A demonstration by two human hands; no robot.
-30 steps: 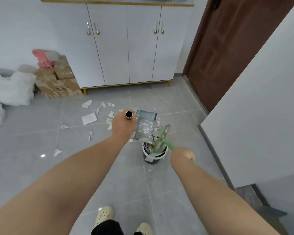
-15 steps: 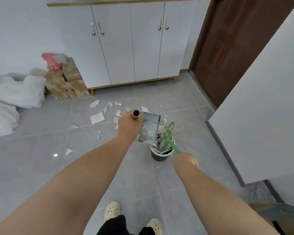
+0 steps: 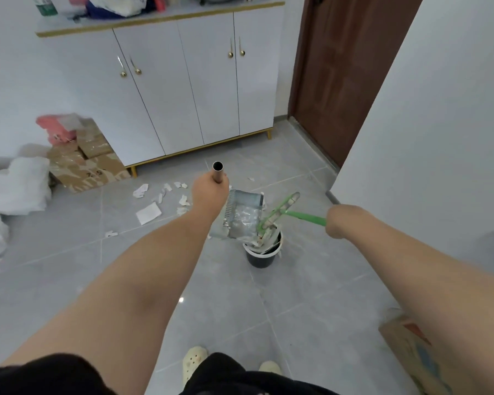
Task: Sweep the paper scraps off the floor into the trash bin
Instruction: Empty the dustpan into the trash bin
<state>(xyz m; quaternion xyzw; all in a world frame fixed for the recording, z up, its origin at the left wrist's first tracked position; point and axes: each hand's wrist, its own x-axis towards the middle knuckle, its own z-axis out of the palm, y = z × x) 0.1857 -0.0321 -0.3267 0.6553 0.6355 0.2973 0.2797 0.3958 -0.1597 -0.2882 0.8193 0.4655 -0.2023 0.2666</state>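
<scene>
Head view looks down on a grey tiled floor [image 3: 69, 280] in front of a white four-door cabinet [image 3: 183, 95]. Near the middle stands a small black round trash bin [image 3: 261, 256] with a pale rim, already holding crumpled paper. A silver metal dustpan [image 3: 244, 215] hangs tilted over it, lip down at the rim. The left hand [image 3: 208, 192] is clenched around the dustpan's bare metal tube handle just below its open top end. The right hand [image 3: 340, 220] grasps the green-handled broom [image 3: 305, 215], whose head rests in the mouth of the bin.

White paper scraps [image 3: 149, 212] lie scattered on the floor between the cabinet and the bin, one large flat sheet among many small bits. They look feather-light and limp, so they would likely flutter or slide away under a fast stroke. Short, gentle strokes suit them, with the broom held well up its stiff handle and the dustpan lip pressed flat to the tile.

The left forearm hides the floor behind it, the right hand's fingers are turned away, and the dustpan's remaining contents are hard to make out.
</scene>
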